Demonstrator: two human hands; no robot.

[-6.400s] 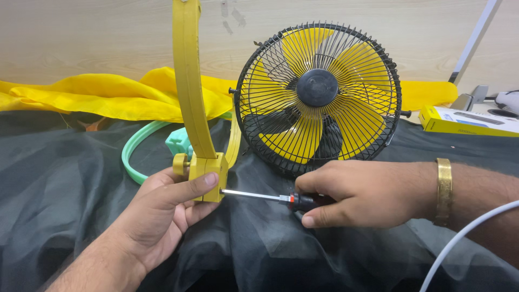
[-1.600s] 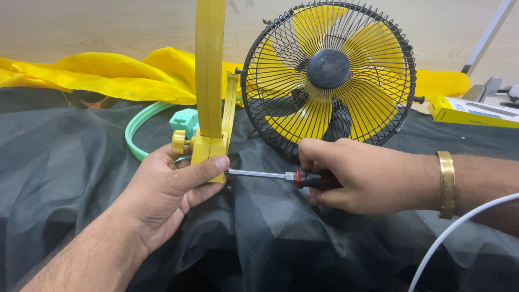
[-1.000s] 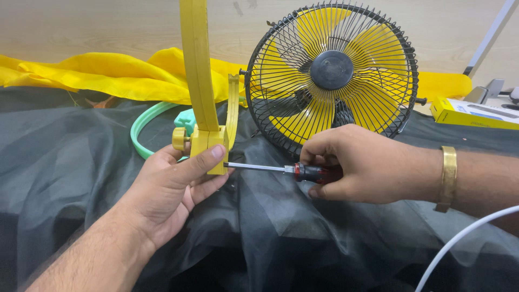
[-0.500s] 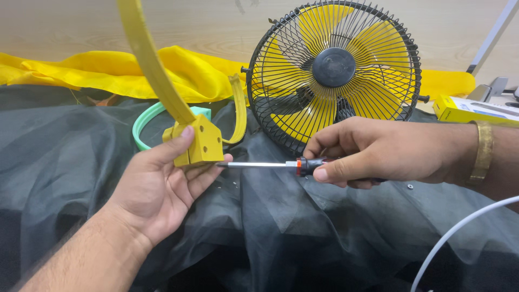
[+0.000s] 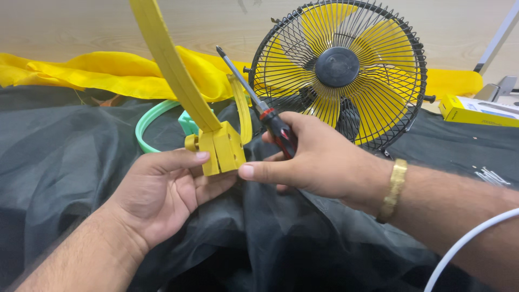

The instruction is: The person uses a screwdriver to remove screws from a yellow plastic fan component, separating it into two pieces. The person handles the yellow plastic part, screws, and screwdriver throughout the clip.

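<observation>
A dark grey cloth (image 5: 65, 162) covers the surface, with yellow fabric (image 5: 81, 75) bunched along the far edge against a pale wooden wall (image 5: 75, 27). Near the middle, the left hand (image 5: 162, 189) cups the yellow bracket (image 5: 221, 151). The right hand (image 5: 319, 157) grips a screwdriver (image 5: 270, 119), thumb touching the bracket. A caged yellow fan (image 5: 338, 70) stands behind.
</observation>
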